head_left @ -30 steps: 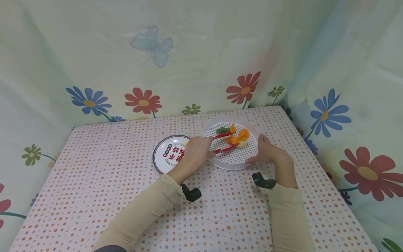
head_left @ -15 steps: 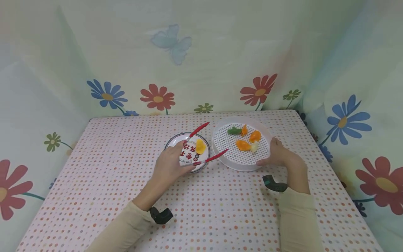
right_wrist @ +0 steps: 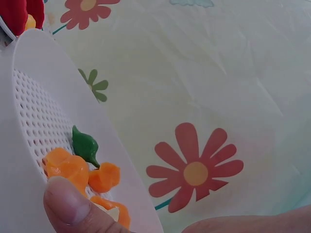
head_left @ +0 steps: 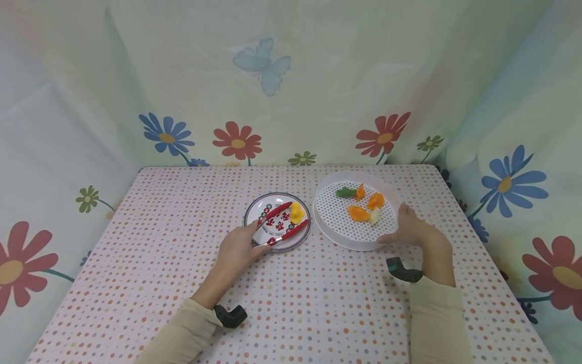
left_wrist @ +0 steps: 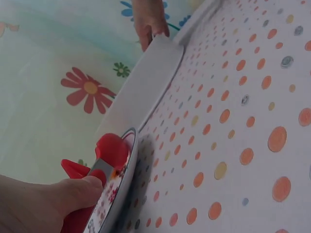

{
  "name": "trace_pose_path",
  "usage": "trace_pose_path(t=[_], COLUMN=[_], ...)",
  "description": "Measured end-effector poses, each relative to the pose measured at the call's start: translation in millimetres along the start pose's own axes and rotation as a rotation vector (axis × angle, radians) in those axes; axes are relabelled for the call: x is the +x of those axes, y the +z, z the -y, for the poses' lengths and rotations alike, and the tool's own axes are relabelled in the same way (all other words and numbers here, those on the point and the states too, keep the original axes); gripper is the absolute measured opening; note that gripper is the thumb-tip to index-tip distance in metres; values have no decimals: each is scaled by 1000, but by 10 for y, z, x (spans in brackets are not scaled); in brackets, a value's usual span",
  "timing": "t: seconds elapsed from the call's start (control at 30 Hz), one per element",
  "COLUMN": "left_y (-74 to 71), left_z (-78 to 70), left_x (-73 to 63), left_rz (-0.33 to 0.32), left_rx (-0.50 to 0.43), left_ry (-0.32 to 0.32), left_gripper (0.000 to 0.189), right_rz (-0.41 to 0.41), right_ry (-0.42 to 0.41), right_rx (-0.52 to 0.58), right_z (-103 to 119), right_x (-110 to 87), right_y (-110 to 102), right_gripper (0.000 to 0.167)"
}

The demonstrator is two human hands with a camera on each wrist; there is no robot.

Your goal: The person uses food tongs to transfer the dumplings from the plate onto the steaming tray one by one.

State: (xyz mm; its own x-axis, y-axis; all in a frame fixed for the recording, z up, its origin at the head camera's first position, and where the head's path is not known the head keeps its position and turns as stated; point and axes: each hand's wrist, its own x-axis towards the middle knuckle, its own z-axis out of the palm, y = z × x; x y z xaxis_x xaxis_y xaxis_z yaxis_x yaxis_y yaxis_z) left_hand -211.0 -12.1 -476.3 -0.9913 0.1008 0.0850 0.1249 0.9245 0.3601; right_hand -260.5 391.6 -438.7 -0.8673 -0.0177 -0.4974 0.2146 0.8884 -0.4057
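My left hand holds a pair of red-tipped tongs by its metal arms. The spread tips lie over a white plate with red lettering, on either side of a yellow piece near its right rim. My right hand grips the right rim of a round white perforated basket, thumb at the near side. Inside the basket are a green piece, several orange pieces and a pale one. In the left wrist view a red tong tip hides much of the plate.
A polka-dot cloth covers the table, with a flowered curtain behind and at both sides. A black wrist mount sits by the left cuff, another mount by the right. Plate and basket stand close together.
The tongs have moved left from over the basket to the plate, their tips coming down around the yellow piece. The right hand stays on the basket rim. The head view has shifted.
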Motion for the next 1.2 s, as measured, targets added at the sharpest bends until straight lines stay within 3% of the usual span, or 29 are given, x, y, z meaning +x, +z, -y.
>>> trace_pose_path(t=[0.27, 0.5, 0.6, 0.67, 0.77, 0.83, 0.93, 1.03, 1.2], left_y=[-19, -55, -138, -187, -214, -193, -144, -87, -25], left_z=[-63, -87, -259, -435, -738, -902, -1070, -1164, -1267], left_x=[-31, -73, 7, 117, 323, 450, 570, 637, 708], left_rz=[43, -34, -64, -69, -40, -1, 75, 130, 130], left_rx=[-5, 10, 32, 47, 109, 160, 228, 235, 193], left_ry=[19, 53, 92, 155, 252, 283, 268, 249, 253], left_gripper=[65, 60, 60, 59, 55, 53, 53, 50, 49], right_rz=[5, 15, 14, 15, 15, 18, 22, 28, 22], right_ry=[6, 3, -12, -15, -11, -12, -16, -9, 24], right_rx=[3, 29, 18, 14, 13, 20, 13, 2, 19], right_z=[3, 28, 18, 10, 1, 15, 52, 73, 47], right_x=[7, 1, -13, -23, -35, -39, -31, -40, -86], right_y=[14, 41, 21, 3, -15, -8, 18, 12, -57], right_gripper=[142, 139, 139, 139, 138, 137, 134, 131, 133])
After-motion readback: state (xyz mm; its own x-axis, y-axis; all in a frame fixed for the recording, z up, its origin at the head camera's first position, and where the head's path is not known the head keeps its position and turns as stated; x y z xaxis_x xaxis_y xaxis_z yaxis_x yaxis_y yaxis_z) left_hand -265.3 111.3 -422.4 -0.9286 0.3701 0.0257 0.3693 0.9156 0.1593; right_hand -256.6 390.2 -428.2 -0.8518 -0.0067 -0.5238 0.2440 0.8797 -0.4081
